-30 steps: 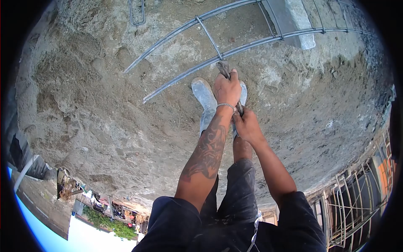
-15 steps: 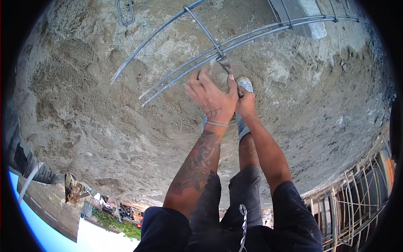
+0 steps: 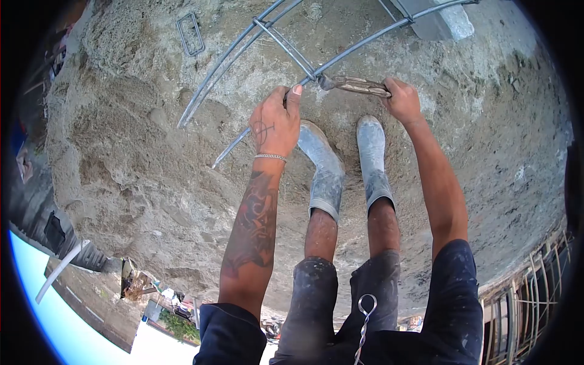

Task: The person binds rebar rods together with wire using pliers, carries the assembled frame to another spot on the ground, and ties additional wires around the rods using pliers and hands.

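My left hand (image 3: 277, 121) is closed around the lower steel bar (image 3: 363, 42) of a rebar cage, left of a crosswise stirrup (image 3: 289, 51). Pincers (image 3: 359, 86) lie level between the hands, their head touching the bar where the stirrup meets it. At the right end of the handles is my right hand (image 3: 403, 101), fingers wrapped round them. Whether the jaws grip a tie wire is too small to tell.
A loose rectangular stirrup (image 3: 190, 34) lies on the rough ground (image 3: 152, 152) at the upper left. A concrete block (image 3: 447, 23) sits under the cage at the upper right. Two boots (image 3: 371, 143) stand below the pincers. A twisted wire (image 3: 363, 328) hangs at the waist.
My left hand has gone from spread fingers beside the pincers to a hold on the bar. My right hand has swung right and up with the handles, turning the pincers nearly level.
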`<state>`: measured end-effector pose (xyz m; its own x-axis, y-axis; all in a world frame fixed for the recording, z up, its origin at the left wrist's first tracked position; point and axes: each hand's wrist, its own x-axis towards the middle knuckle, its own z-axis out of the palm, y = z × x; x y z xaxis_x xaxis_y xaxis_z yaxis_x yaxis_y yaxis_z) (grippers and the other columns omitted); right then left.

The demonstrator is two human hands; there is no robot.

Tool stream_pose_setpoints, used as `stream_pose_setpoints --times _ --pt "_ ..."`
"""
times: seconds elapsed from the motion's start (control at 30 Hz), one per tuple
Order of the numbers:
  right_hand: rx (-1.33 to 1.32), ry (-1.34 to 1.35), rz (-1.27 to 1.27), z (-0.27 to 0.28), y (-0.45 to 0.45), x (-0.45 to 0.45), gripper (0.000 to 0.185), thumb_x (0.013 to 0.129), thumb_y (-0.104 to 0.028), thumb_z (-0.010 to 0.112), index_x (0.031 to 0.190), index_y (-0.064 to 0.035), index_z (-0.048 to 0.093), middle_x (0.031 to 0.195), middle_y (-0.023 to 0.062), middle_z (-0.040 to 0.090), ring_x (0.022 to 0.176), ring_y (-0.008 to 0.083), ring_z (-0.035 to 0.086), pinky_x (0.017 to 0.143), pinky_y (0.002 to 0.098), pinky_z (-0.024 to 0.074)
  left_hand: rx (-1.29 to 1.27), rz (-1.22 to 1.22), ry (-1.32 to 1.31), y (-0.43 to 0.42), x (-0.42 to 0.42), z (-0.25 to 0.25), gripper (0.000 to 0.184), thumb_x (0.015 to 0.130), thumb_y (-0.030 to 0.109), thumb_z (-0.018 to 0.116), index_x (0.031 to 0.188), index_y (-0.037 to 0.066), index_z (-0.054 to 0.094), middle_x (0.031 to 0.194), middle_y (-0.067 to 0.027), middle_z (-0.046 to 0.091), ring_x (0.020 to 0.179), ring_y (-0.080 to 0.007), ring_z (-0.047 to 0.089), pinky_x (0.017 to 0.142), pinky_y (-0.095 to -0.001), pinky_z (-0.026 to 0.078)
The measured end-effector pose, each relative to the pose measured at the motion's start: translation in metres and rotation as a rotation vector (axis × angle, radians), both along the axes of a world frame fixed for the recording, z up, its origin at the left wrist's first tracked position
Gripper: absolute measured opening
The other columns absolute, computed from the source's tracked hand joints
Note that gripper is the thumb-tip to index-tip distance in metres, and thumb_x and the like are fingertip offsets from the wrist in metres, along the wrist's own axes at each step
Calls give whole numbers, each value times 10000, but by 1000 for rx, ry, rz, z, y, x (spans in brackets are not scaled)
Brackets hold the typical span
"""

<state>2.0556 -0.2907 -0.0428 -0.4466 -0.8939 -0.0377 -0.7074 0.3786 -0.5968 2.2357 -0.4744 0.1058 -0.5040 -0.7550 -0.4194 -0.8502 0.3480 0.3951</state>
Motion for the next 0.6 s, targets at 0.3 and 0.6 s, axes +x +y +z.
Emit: stream_pose_setpoints --times 0.3,0.6 --pt "114 -135 -313 60 16 69 202 732 -102 621 905 -35 540 933 178 557 832 365 572 675 452 458 -522 -144 368 -17 -20 5 325 859 345 506 926 59 643 765 -81 584 860 -274 535 774 -433 382" --pt "118 -1396 -493 65 17 160 256 873 -191 526 1073 -35 567 974 214 588 873 303 597 770 371 447 -69 -1016 -595 -52 -115 20 278 796 209 465 842 37 678 965 -193 623 981 -333 566 874 -522 351"
